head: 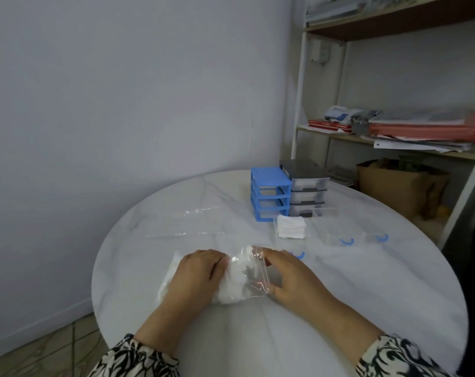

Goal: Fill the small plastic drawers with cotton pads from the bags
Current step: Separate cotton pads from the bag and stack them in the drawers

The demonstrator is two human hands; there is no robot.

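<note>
Cotton pads (235, 288) sit bagged on the table (339, 295) near me; I clamp the bag (254, 270) with my left hand (197, 276), right hand (290, 278) pinching its mouth, which should be peeled apart evenly.

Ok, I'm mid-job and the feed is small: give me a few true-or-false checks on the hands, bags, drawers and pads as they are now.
1. Both hands, left hand and right hand, are on the bag of cotton pads. True.
2. The blue drawer frame has all its drawers in place. False: its slots stand empty, and clear drawers lie out on the table.
3. A stack of pads sits in front of the blue frame. True.
4. The grey drawer unit stands left of the blue frame. False: it stands on its right.
</note>
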